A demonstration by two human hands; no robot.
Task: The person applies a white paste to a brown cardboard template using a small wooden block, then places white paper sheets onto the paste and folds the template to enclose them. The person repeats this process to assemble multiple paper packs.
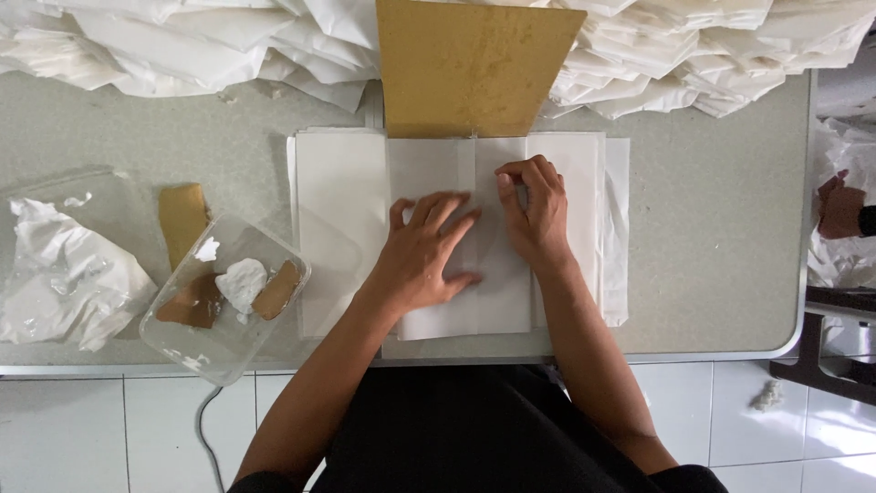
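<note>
Left hand [424, 251]: fingers spread, lying flat, pressing folded white paper [456, 237] onto the desk [712, 228]. Right hand [534, 205]: fingers curling together, pinching the paper's upper edge beside the left fingertips. Brown card [470, 68] beyond the fingers. Step: creasing; the fold is needing alignment next.

The folded paper sheets [347, 219] under the hands were plain white, as was the heap of folded paper [182, 46] along the far edge. The cardboard template [470, 68] was mustard brown with paler mottling, and the table [712, 237] was speckled grey-green. The clear plastic container [224, 297] held brown scraps and a white lump
</note>
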